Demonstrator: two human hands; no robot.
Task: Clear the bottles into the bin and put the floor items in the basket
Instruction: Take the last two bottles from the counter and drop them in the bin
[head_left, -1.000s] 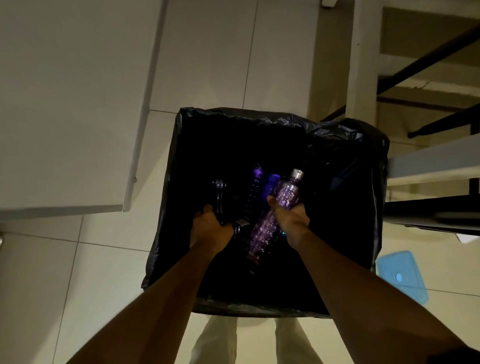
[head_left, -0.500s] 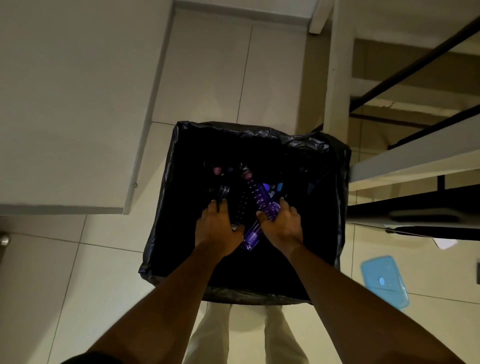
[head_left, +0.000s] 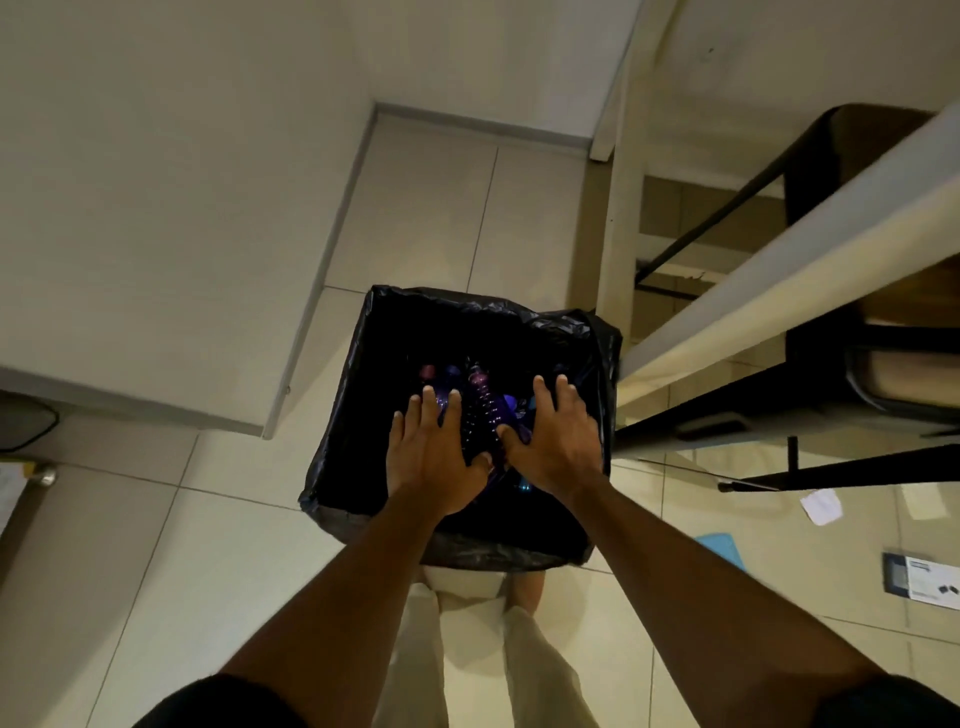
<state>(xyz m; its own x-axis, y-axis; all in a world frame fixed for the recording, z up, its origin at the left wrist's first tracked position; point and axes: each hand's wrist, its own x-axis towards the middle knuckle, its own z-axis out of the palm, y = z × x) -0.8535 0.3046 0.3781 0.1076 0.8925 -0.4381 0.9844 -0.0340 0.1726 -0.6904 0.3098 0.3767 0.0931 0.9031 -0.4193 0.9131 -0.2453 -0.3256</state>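
Several purple bottles (head_left: 480, 410), too dark to count, lie in the black-lined bin (head_left: 602, 358), one ribbed bottle running lengthwise away from the person. The left hand (head_left: 439, 457) and right hand (head_left: 556, 441) hover above, fingers (head_left: 429, 402) spread flat, gripping nothing. On the floor right: paper scrap (head_left: 821, 506), leaflet (head_left: 922, 582), blue lid (head_left: 724, 548).

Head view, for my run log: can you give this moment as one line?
stage: bottles into bin | left hand: open, over bin | right hand: open, over bin | purple bottles: inside bin | floor items: blue lid, paper not yet picked up
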